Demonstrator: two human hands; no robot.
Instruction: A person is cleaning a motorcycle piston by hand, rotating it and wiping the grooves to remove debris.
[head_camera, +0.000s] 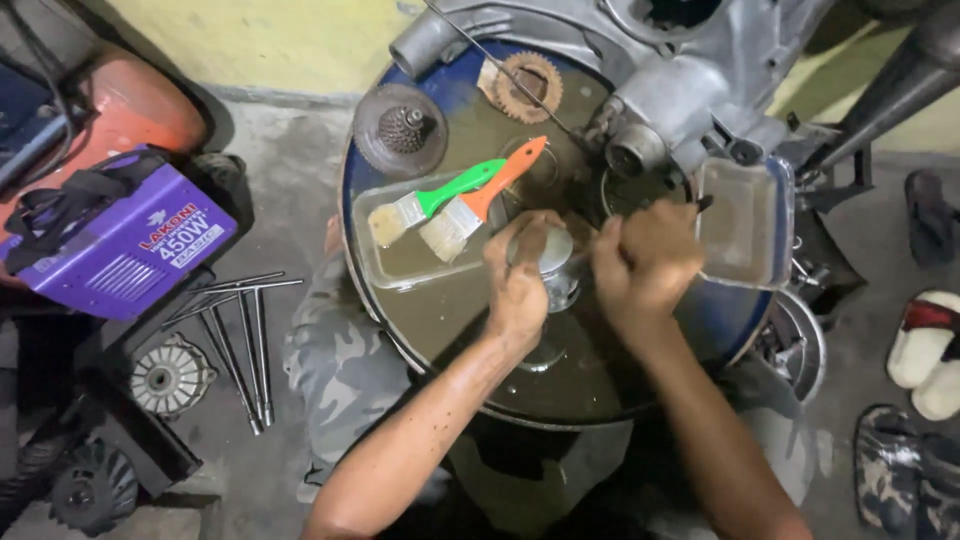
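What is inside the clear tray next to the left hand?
Two brushes, green-handled and orange-handled, rest in the tray, handles over its rim. The murky floor hides anything else.

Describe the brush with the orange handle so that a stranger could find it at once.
Start at the round drum top that serves as a workbench. On its left part lies a shallow clear tray, just left of the left hand. Two paintbrushes rest across it: the orange-handled brush is the right one, nearer the hand, while the neighbouring brush has a green handle.
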